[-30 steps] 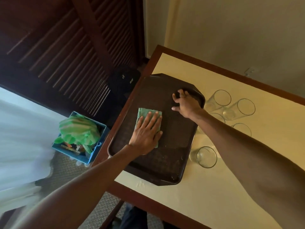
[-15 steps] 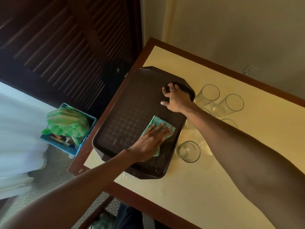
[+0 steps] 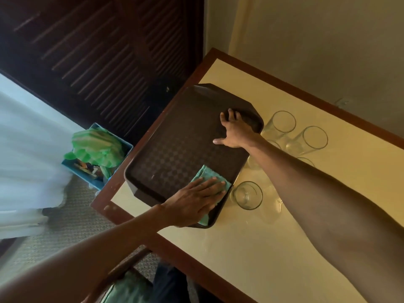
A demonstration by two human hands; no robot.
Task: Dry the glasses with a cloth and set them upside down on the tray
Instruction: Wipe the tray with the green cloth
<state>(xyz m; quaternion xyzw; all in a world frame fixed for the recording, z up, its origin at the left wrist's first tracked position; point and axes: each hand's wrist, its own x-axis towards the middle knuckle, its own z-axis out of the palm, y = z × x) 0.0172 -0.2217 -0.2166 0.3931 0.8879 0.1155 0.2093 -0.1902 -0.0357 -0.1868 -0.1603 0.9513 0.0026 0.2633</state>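
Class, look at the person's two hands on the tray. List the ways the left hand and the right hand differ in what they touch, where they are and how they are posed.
1. The left hand lies flat on the green cloth; the right hand touches the bare tray.
2. The left hand is at the tray's near corner; the right hand is at its far corner, beside the glasses.
3. The left hand's fingers lie together; the right hand's are spread.

Both press down on the tray; neither holds a glass.

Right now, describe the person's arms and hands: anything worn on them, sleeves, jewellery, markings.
Both arms are bare from the frame's edge to the fingers, with no sleeve in view. The left hand and the right hand wear no gloves. No watch, bracelet or ring shows on either wrist or on the fingers. No tattoos or other markings can be made out, though the near forearms are blurred.
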